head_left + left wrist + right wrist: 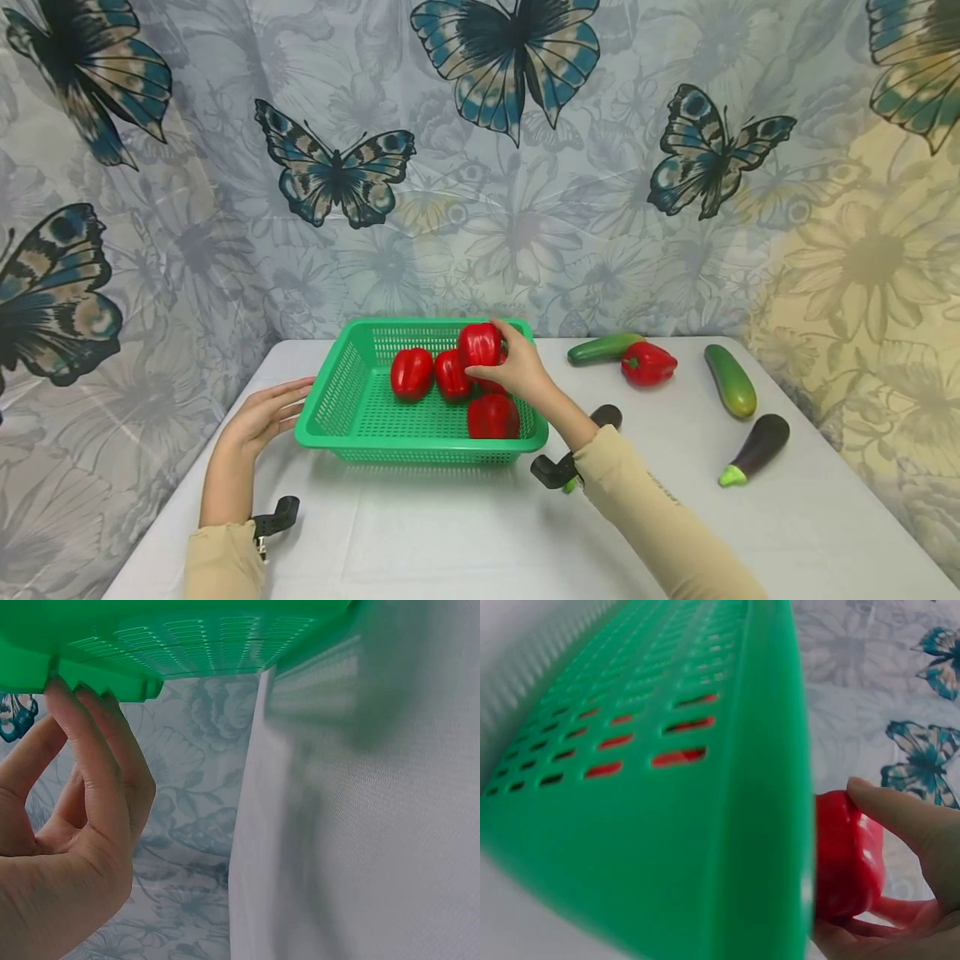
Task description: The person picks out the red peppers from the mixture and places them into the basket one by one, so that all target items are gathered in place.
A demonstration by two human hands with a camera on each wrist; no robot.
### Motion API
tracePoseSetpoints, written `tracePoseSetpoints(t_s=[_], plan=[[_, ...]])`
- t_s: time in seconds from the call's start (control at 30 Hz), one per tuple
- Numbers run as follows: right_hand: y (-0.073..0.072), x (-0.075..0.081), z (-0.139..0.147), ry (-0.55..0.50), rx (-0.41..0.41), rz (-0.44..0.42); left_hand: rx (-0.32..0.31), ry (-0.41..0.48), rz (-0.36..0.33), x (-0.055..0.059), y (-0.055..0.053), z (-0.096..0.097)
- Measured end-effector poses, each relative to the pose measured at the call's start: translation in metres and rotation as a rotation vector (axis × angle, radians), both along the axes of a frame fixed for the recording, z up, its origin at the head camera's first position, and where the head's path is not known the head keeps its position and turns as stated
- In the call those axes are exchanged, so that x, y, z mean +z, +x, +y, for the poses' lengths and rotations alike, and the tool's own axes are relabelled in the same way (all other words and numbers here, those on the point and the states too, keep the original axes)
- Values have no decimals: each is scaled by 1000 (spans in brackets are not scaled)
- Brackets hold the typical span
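Observation:
A red bell pepper [480,345] is gripped between the thumb and fingers of my right hand [519,367], over the right part of a green plastic basket [420,445]. In the right wrist view the same pepper shows past the basket's rim. Several other red peppers [412,374] lie inside the basket, some partly covered by the held one. My left hand [264,413] is at the basket's left side, its fingertips [56,686] right at the rim, fingers extended and slightly bent.
On the right of the white table [645,500] lie a green cucumber [600,348], a red pepper [648,364], a zucchini [731,381] and an eggplant [757,450]. A green tip [570,485] and a dark end [606,415] peek out around the right wrist. A butterfly-patterned cloth hangs behind.

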State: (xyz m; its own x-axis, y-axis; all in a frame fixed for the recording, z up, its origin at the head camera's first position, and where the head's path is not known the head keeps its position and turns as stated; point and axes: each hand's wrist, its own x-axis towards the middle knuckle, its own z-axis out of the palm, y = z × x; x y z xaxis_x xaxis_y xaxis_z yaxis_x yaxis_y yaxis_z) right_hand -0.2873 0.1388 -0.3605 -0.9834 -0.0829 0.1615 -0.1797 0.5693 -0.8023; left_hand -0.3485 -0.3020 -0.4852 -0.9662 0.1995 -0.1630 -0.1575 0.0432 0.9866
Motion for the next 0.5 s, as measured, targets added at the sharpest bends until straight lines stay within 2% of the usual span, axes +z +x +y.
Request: tracePoseSetpoints(t_s=[0.2,0.23,0.27,0.37,0.47,0.5], plan=[[2,2,-14,29,2,-29,29,-22,-25,-2,0,-2],[2,2,-16,35,0,-39,27,-22,-25,-1,1,-2],[3,3,-18,42,1,-48,21,-33,-22,7,7,1],[3,3,-23,64,14,-63,29,-28,-20,6,6,1],[4,3,-28,83,36,-75,31,-28,-16,11,10,3],[4,3,-29,93,44,-81,20,-18,-7,8,8,0]])
